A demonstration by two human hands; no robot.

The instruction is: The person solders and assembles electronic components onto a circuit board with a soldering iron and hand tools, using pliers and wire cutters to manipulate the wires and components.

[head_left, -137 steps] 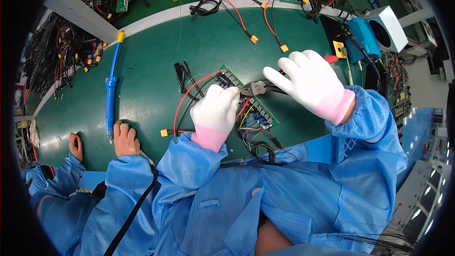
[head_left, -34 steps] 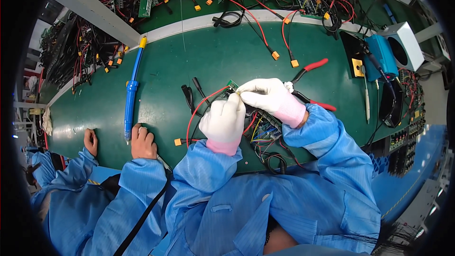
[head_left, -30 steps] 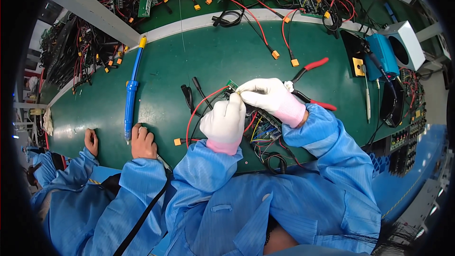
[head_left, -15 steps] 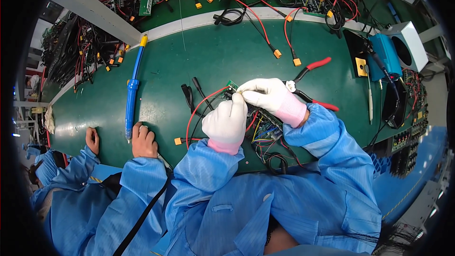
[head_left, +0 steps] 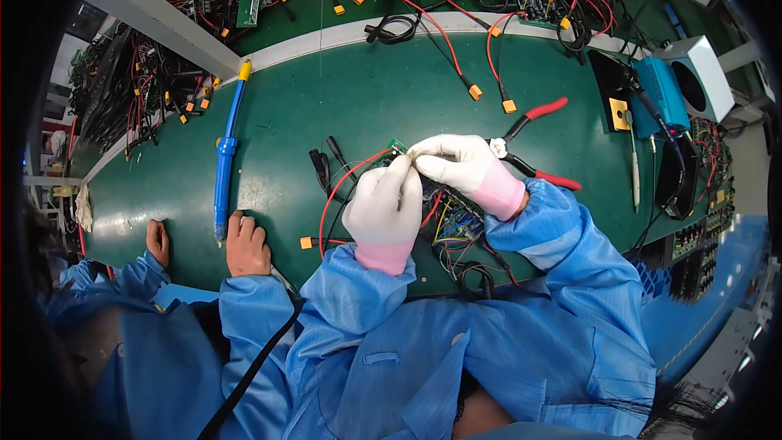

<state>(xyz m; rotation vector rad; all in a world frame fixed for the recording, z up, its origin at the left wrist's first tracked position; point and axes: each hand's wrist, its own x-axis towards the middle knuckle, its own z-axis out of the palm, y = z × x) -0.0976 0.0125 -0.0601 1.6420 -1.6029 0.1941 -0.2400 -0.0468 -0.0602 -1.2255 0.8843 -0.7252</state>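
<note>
Pliers [head_left: 521,165] have gone from right hand [head_left: 468,167] to counter [head_left: 358,90], right of the circuit board [head_left: 463,213] lying there! Left hand [head_left: 381,208] meets right above the board's far end, each grip pinched, contents unclear; likely light, stiff, fragile: hold edges.

Bright light cast glare on the bench [head_left: 301,114] at nine o'clock; a person [head_left: 94,342] at eight blurred darkly; edges bowed.

Circuit board [head_left: 467,210] partly hidden by right grip [head_left: 414,156]
</note>
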